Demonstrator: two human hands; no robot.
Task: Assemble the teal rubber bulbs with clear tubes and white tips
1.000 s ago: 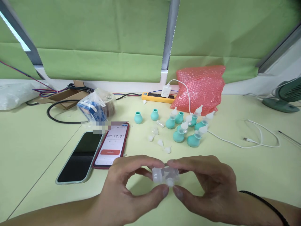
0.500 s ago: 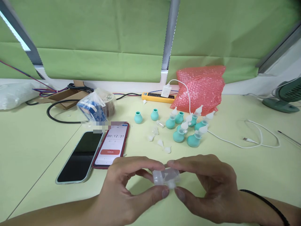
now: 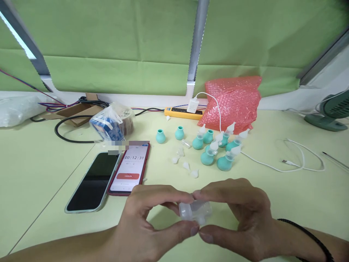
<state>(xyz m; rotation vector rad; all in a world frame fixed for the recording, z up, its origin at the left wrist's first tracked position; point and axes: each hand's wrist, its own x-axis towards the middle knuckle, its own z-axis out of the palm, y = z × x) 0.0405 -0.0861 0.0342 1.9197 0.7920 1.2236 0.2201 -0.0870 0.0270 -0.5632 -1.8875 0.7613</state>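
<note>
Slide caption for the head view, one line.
Left hand holding a clear part, right hand against it, teal bulbs beyond, two phones to the left.

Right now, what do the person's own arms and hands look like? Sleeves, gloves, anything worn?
Left hand: no glove, no ring or band in view. Right hand: no glove or ring in view, but a thin black bracelet, seemingly braided, circles the wrist. No sleeves show on either arm, and I see no cables or markings on them.

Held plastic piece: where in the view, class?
The held plastic piece is low in the head view, just right of centre, between the left hand and right hand.
</note>
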